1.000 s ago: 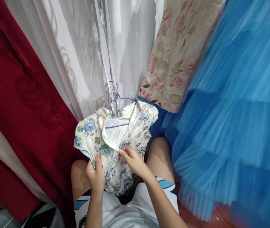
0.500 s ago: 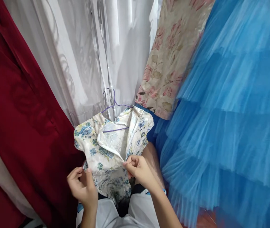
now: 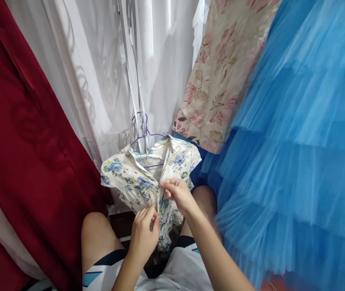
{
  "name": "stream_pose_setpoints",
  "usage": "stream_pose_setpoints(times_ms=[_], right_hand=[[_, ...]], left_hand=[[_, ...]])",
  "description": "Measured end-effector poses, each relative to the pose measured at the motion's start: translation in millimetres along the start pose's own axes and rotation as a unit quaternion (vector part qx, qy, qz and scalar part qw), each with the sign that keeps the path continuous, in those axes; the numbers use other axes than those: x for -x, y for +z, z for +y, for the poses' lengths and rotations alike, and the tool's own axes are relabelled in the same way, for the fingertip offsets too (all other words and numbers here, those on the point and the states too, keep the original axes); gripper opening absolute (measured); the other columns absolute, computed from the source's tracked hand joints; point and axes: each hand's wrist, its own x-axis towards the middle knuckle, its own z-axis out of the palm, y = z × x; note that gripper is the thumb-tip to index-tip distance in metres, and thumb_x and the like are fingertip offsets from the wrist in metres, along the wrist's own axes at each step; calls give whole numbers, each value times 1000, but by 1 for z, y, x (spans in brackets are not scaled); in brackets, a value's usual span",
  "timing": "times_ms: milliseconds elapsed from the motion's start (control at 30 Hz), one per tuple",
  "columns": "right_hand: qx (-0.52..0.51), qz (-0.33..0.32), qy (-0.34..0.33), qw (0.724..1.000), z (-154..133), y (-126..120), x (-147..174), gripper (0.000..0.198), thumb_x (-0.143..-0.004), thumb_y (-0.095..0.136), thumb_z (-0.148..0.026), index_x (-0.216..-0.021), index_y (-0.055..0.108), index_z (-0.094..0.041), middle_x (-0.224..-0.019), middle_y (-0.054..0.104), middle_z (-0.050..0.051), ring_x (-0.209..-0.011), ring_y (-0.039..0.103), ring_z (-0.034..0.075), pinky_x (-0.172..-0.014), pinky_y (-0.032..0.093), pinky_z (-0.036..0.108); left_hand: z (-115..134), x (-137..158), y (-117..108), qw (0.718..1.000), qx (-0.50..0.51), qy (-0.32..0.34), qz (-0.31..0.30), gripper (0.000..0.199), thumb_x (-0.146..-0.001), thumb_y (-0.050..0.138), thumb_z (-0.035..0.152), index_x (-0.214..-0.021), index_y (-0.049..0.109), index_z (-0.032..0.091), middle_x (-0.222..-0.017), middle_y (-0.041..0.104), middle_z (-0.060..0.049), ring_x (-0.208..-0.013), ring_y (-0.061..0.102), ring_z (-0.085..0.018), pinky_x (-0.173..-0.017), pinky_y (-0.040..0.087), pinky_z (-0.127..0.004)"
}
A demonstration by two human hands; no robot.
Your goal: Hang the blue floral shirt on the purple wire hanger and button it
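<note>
A white dress (image 3: 144,184) with blue flowers hangs on a purple wire hanger (image 3: 146,133) in front of me. Its zipper opening makes a narrow V from the neckline down the middle. My right hand (image 3: 177,194) pinches the zipper at the bottom of that V; the pull tab itself is hidden by my fingers. Lower down, my left hand (image 3: 146,229) grips the dress fabric beside the closed part of the zipper line. The lower part of the dress falls bunched between my knees.
White curtains (image 3: 99,72) with pale ribbons (image 3: 134,76) hang behind the dress. A dark red cloth (image 3: 24,133) is at left. A pink-flowered garment (image 3: 211,93) and a tiered blue tulle skirt (image 3: 296,161) hang close on the right.
My right hand has moved up with the zipper, and the V opening is shorter and narrower. My left hand has shifted from the dress's left side to the zipper line.
</note>
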Motion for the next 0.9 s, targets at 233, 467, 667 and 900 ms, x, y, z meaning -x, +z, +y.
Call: stream_pose_setpoints(times_ms=[233,467,667,900], right_hand=[[-76,53,-105,990,-61,31,-85,25,-68,68,-28,-50,59,-15,-44,46,-3,-37,25,4,-39,13,24],[-30,37,-152,987,-64,34,-73,22,-73,68,-32,-60,60,-16,-42,47,-5,-38,30,6,-40,19,23],[39,53,-199,978,-62,26,-56,24,-77,64,-35,-63,55,-18,-42,44,-6,-40,33,8,-44,24,23],[172,129,-207,954,-25,28,-64,23,-79,59,-36,-64,50,-21,-49,47,-4,-47,38,11,-47,27,23]], left_hand=[[-15,-6,-4,991,-110,36,-73,12,-90,46,12,-89,56,19,-90,65,-9,-89,60,-27,-76,44,-37],[-10,-49,-42,998,62,21,12,23,-97,47,28,-113,63,24,-101,69,-6,-90,65,-21,-81,48,-33],[25,-150,-95,983,75,126,107,32,-98,48,33,-126,60,22,-87,68,-3,-77,63,-17,-72,48,-28],[15,-178,-93,963,-5,183,200,21,-95,53,30,-88,68,17,-85,69,-5,-79,63,-17,-76,45,-27]])
